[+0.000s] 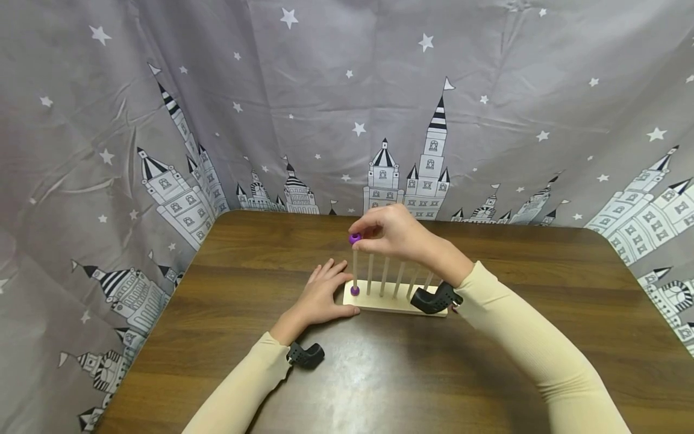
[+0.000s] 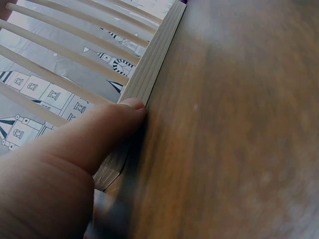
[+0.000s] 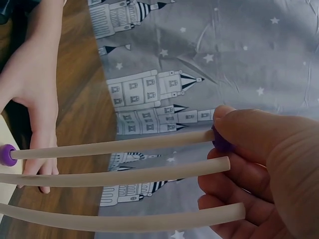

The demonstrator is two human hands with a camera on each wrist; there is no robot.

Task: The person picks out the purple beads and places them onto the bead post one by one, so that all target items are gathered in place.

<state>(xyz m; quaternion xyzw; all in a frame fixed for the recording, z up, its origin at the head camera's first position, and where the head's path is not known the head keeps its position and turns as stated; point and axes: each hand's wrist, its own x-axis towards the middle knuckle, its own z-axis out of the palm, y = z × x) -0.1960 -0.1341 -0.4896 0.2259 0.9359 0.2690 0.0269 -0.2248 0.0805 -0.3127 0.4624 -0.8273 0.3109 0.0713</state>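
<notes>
- The right hand (image 1: 393, 232) is raised over the left end of a wooden peg rack (image 1: 379, 301), fingertips pinched together on a small purple bead (image 1: 355, 239).
- That bead sits right at the tip of the leftmost rod (image 1: 355, 265); in the right wrist view the purple bead (image 3: 221, 142) shows between thumb and fingers, pressed against the rod's end.
- A second purple bead (image 1: 355, 291) is already threaded on the same rod, resting at its foot against the base; the right wrist view shows it too (image 3: 7, 154).
- The rack is a pale flat base with a row of thin upright white rods, standing near the middle of the brown wooden bench (image 1: 515, 337).
- The left hand (image 1: 324, 295) lies flat on the bench at the rack's left end, fingers stretched out and relaxed, gripping nothing.
- From the left wrist view, the thumb (image 2: 107, 132) presses against the front edge of the base (image 2: 154, 64), steadying it.
- Both arms are in cream ribbed sleeves (image 1: 542, 355), and each wrist carries a small black camera mount (image 1: 435, 298).
- Behind and to both sides of the bench hangs a grey curtain (image 1: 303, 90) printed with white stars and striped castle towers.
</notes>
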